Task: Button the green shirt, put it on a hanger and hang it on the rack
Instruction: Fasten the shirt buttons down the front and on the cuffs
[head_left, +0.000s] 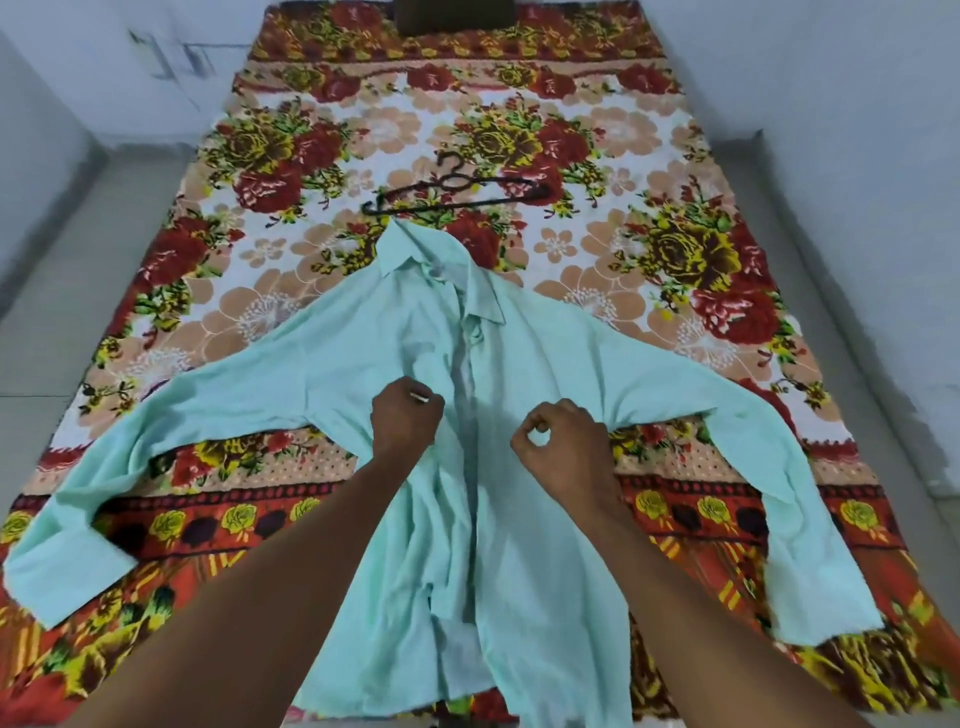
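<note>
The light green shirt (519, 519) lies front up on the bed, sleeves spread to both sides, its front open down the middle and the collar pointing away from me. My left hand (405, 422) is curled into the left front panel at chest height, and folds run out from it. My right hand (563, 449) is curled on the right front panel, thumb and fingers bunched around a bit of cloth. A dark hanger (457, 193) lies flat on the bed just beyond the collar. No rack is in view.
A floral bedspread (675, 249) in red, yellow and white covers the bed. Grey floor (88, 270) runs along both sides, with pale walls beyond. A dark object (454, 15) sits at the far end of the bed.
</note>
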